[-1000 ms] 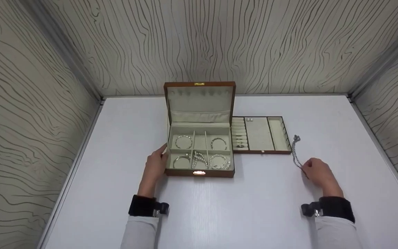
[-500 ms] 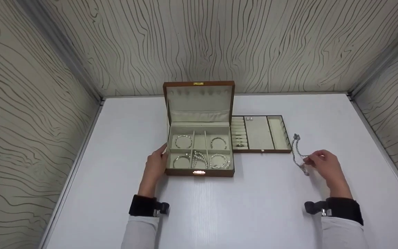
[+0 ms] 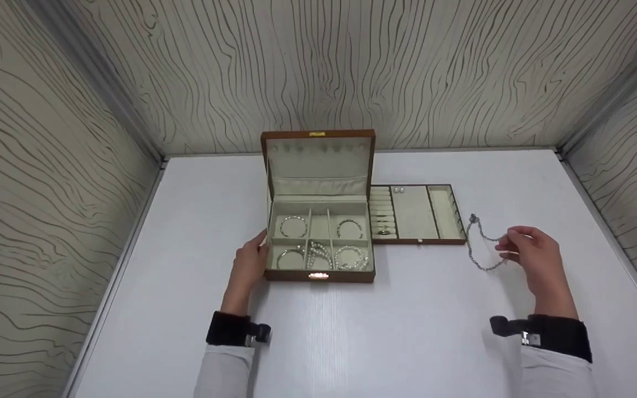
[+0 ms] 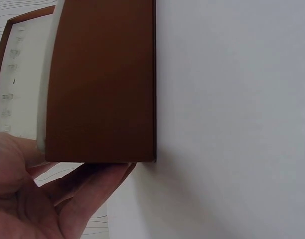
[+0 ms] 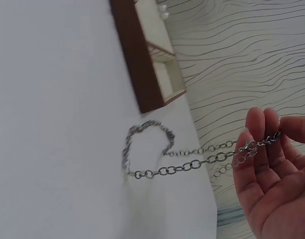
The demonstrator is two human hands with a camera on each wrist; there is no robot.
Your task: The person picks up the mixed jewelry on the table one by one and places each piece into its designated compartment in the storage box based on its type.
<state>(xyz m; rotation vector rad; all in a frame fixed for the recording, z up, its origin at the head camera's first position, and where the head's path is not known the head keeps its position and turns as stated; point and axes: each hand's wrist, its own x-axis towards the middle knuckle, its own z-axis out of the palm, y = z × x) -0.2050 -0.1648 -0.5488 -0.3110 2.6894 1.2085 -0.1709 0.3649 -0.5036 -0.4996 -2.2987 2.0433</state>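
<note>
My right hand [image 3: 542, 257] pinches a silver chain necklace [image 3: 476, 265] between thumb and fingertips, right of the pulled-out drawer. The chain [image 5: 192, 163] hangs from the fingers and its far part rests on the table; a small clasp shows by the fingertips in the right wrist view. My left hand [image 3: 249, 262] rests against the left side of a brown jewelry box [image 3: 318, 276]. In the left wrist view its fingers [image 4: 95, 191] lie along the box's side wall, with the fingertips hidden behind the corner.
The box lid [image 3: 318, 160] stands upright. Silver bracelets [image 3: 294, 218] and a pearl strand [image 3: 318, 255] lie in the compartments. Rings and pearl earrings [image 3: 399, 190] sit in the drawer [image 3: 417, 241] on the right. Patterned panels border the white table [image 3: 401, 337].
My right hand has moved up and to the right, drawing the necklace from two close strands into a wider loop. The left hand and box have stayed nearly still.
</note>
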